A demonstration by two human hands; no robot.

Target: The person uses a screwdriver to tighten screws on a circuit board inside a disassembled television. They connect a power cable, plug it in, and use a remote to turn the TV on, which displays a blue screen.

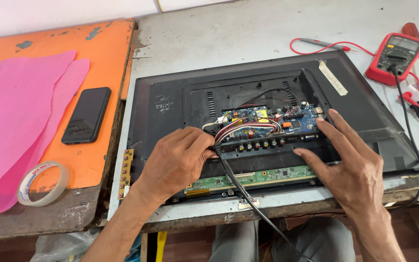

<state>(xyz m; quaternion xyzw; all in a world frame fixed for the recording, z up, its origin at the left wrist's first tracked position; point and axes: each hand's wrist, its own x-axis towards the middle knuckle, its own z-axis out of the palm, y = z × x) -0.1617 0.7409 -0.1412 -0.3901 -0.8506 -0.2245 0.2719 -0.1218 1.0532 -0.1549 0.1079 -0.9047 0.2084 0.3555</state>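
A black flat television lies face down on the grey table, part of its back open. A blue circuit board with coloured wires and a row of round sockets shows in the opening. A long green board strip runs along the near edge. My left hand is closed on a black cable at the board's left end. My right hand rests open on the black cover beside the board's right end, fingers spread.
A red multimeter with red and black leads sits at the far right. On the orange board to the left lie a black phone, pink sheets and a tape roll. A small button strip lies by the television's left corner.
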